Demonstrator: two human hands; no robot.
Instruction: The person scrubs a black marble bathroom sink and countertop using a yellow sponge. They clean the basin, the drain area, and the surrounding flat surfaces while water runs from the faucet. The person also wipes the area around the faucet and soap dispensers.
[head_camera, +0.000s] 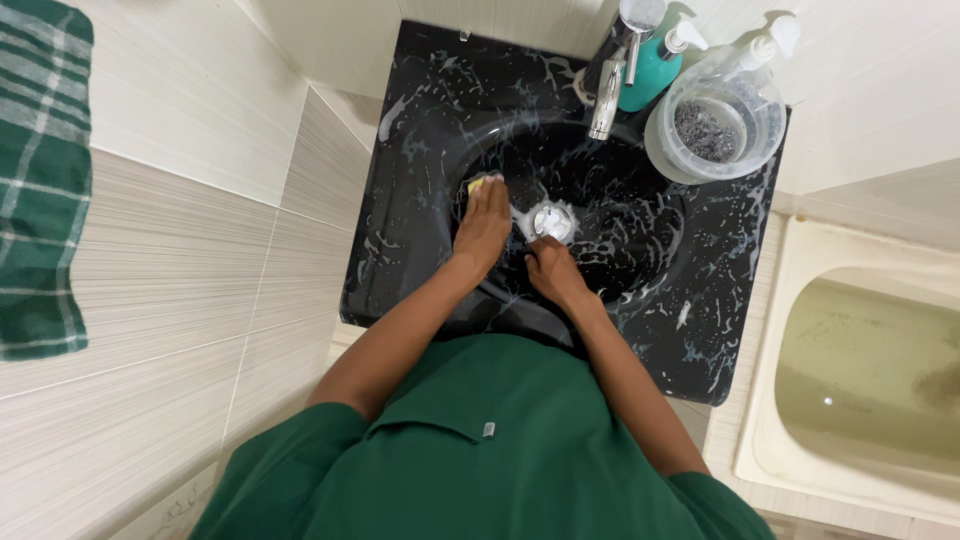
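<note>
Inside the soapy black sink (420, 215), my left hand (485, 222) presses flat on a yellow sponge (476, 185); my right hand (548, 268), fingers curled near the drain (552, 221), may slip on foam.

Yellow sponge (477, 186) flat against soapy black sink (420, 200) wall

Pale striped wall tiles (180, 290) at left; green checked towel (40, 180) hanging there; cream bathtub (860, 380) beyond black marbled counter's (720, 300) right edge.
</note>
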